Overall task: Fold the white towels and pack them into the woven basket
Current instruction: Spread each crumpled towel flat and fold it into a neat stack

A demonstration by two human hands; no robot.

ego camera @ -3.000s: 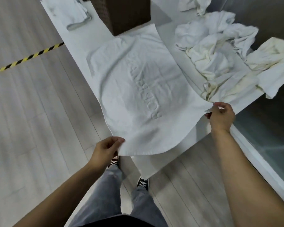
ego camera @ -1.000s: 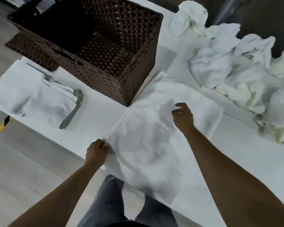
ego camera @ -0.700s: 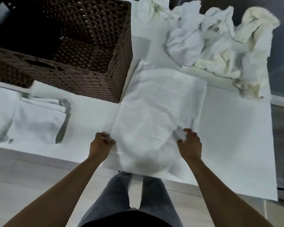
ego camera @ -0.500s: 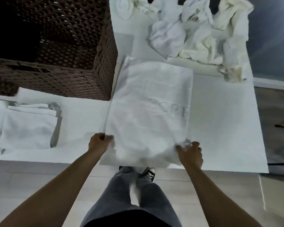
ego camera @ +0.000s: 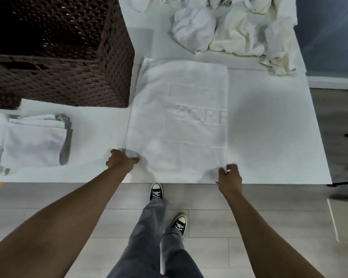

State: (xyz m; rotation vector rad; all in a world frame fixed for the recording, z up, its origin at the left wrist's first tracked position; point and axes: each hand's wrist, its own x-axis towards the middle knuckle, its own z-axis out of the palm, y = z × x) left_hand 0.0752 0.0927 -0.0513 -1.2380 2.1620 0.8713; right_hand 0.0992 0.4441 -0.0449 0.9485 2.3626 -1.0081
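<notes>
Presently I note the white tabletop (ego camera: 269,127) filling the upper view, its near edge running across above a grey plank floor (ego camera: 219,223). On its far left stands the woven basket (ego camera: 78,81), dark brown, its interior in shadow; I cannot tell what it holds. Just beside the basket's right wall, the white towel (ego camera: 181,117) lies flat, folded double, raised lettering visible on its upper layer, its near edge at the tabletop's edge. At the far right a heap of crumpled towels (ego camera: 235,31) sits well apart from the flat one. On the near left rests a folded towel stack (ego camera: 34,143). My left hand (ego camera: 120,160) has its grip clamped on the towel's near left corner, fingers curled round the cloth. My right hand (ego camera: 229,177) pinches the near right corner between thumb and fingers. Below, I see grey trousers (ego camera: 155,247) and black sneakers (ego camera: 156,192) on the floor.
</notes>
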